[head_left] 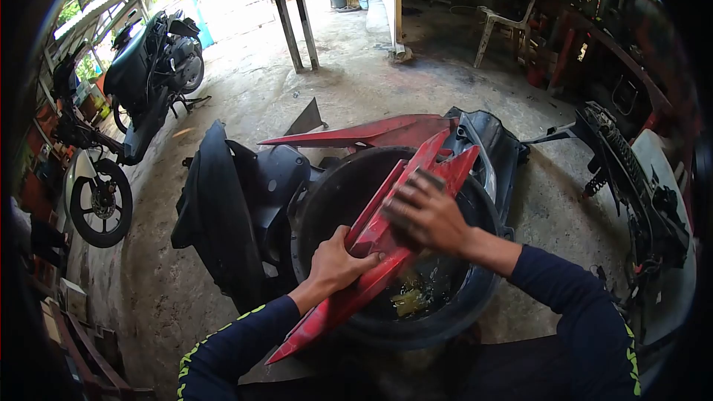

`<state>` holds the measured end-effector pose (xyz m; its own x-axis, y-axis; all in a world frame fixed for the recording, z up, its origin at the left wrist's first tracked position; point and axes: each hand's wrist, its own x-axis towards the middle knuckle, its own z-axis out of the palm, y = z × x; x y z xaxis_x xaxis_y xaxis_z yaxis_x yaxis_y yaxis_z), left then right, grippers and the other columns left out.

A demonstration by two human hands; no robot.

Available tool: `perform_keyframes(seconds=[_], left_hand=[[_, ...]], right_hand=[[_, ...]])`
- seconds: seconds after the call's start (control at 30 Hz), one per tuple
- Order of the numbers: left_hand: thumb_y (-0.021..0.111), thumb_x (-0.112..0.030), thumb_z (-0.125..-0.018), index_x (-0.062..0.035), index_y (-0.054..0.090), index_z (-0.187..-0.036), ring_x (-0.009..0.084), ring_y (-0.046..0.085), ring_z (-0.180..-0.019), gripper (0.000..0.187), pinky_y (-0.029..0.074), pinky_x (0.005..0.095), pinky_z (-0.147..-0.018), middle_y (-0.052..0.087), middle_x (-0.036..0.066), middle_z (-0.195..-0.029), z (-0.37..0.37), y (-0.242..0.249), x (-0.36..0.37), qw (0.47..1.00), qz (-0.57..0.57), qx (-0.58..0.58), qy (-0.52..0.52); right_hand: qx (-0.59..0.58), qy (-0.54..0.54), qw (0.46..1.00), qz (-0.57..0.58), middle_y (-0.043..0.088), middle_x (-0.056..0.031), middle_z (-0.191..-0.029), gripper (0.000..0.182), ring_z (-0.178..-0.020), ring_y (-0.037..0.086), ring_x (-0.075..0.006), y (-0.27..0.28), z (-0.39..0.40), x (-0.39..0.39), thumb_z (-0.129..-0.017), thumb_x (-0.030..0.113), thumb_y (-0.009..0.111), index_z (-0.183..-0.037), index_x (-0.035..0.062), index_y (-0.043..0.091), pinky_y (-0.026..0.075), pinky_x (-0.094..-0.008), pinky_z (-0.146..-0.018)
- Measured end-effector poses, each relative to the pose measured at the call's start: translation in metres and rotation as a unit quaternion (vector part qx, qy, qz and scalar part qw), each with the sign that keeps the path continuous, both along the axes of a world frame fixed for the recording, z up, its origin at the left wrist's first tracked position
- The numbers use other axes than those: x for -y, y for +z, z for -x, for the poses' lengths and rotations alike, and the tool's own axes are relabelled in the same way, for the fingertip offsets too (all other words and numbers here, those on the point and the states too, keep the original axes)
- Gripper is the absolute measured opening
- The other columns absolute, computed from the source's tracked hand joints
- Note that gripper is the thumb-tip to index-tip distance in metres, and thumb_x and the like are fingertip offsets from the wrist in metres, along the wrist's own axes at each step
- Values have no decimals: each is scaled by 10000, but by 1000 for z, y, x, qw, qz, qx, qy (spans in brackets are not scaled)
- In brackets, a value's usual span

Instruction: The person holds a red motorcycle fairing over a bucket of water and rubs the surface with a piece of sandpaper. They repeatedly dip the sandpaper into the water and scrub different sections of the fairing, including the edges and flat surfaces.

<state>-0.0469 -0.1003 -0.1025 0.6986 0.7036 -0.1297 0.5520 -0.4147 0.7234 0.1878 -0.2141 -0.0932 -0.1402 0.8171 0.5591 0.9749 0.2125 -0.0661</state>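
A long red motorcycle body panel [379,256] lies slantwise over a round black tub [438,336], its pointed end toward me at the lower left. Wrapped round the panel's left edge, my left hand [338,263] has its thumb on the upper face. My right hand [431,215], smeared by motion, presses a dark pad [427,180] against the panel's upper part; the pad's kind is unclear. Inside the tub are water and a yellowish piece [408,301].
Another red panel [364,132] rests behind the tub. Black plastic parts [223,208] stand at its left, more [486,141] at its far right. A motorcycle [141,82] is parked at left, a partly stripped frame [624,171] at right. A metal post [293,15] and a plastic chair [512,22] stand farther back.
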Motion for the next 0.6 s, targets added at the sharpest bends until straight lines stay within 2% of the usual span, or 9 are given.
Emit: perform_keyframes(seconds=[0.03,0.07,0.1,0.2,0.3,0.37,0.4,0.53,0.6], left_hand=[[856,-588,-711,34,606,-1248,402,749,-979,859,570,463,-905,753,263,-1025,-1,0,2,1000,3,2,2],[871,-533,-724,40,615,-1217,346,753,-959,798,569,431,-900,757,237,-1014,-2,0,3,1000,13,15,8],[887,-478,-737,46,625,-1186,290,756,-939,738,568,399,-896,761,210,-1004,-3,0,4,999,22,28,14],[858,-549,-699,45,608,-1237,389,754,-962,840,568,449,-903,758,249,-1015,-3,-5,2,999,30,34,8],[857,-532,-694,42,610,-1230,386,755,-956,823,566,448,-903,757,252,-1006,-2,-10,5,999,10,25,19],[859,-530,-691,40,611,-1221,387,754,-956,817,566,449,-905,757,251,-1004,-2,-1,6,999,28,24,20],[861,-528,-688,38,611,-1212,389,754,-955,810,565,451,-906,758,251,-1003,-2,2,7,999,44,18,16],[864,-524,-687,34,613,-1182,388,753,-951,787,565,450,-903,758,249,-1001,-3,1,4,999,38,19,12],[864,-521,-692,35,614,-1178,387,753,-952,780,566,447,-902,758,250,-1002,-3,-3,3,999,33,25,7]], right_hand=[[-5,-36,999,-5,672,-110,-1364,425,-1382,539,-427,2,-14,-6,-900,245,705,-1312,143,709,464,-522,-1143],[87,1,996,-24,660,-113,-1408,437,-1400,518,-451,6,-31,-12,-909,234,703,-1337,144,708,458,-527,-1150],[88,1,996,-22,660,-113,-1408,437,-1400,518,-451,2,-29,-12,-909,234,703,-1337,144,708,458,-527,-1150],[-9,35,999,17,639,-124,-1455,449,-1438,490,-446,-5,5,-4,-906,198,698,-1347,111,703,403,-525,-1199],[-1,84,996,27,630,-155,-1458,439,-1450,481,-428,-15,0,-8,-950,205,669,-1369,73,679,388,-529,-1212],[56,42,998,4,627,-161,-1460,426,-1437,497,-426,-7,-42,-26,-971,205,651,-1371,60,673,375,-525,-1223],[-30,-5,999,22,630,-163,-1452,434,-1425,509,-426,0,-55,-34,-978,202,642,-1388,58,660,367,-525,-1228],[-6,40,999,10,581,-159,-1514,472,-1477,450,-419,-10,-6,-6,-971,196,650,-1422,55,634,364,-508,-1230],[-73,65,994,50,561,-167,-1533,481,-1487,432,-433,-13,-2,1,-977,181,638,-1440,52,616,364,-501,-1230]])
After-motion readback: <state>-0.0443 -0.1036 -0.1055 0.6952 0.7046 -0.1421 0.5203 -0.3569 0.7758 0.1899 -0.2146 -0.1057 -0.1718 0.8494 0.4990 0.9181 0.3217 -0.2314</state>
